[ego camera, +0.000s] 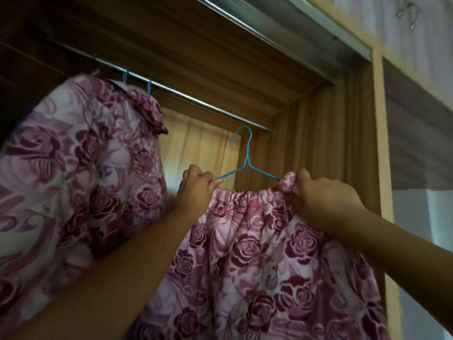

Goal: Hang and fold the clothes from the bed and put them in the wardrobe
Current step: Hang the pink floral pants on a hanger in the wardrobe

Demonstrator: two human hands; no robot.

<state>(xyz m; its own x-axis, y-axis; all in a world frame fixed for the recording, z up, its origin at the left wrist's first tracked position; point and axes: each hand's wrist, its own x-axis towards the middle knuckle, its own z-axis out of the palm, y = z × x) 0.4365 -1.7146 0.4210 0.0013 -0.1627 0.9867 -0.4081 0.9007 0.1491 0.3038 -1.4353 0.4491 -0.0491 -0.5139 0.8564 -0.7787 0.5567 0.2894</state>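
Observation:
A pink rose-print skirt (257, 253) with a gathered waistband hangs from a blue wire hanger (246, 158), held up just below the wardrobe's metal rail (196, 100). My left hand (196, 190) grips the hanger's left arm together with the waistband edge. My right hand (323, 200) pinches the waistband's bunched right end at the hanger's right arm. The hanger's hook is free of the rail, a little below its right end.
A matching rose-print garment (81, 180) hangs on the rail at the left from two blue hanger hooks (137, 79). The wardrobe's wooden side wall (316, 143) stands right of the hook. A light wooden post (382, 168) frames the opening.

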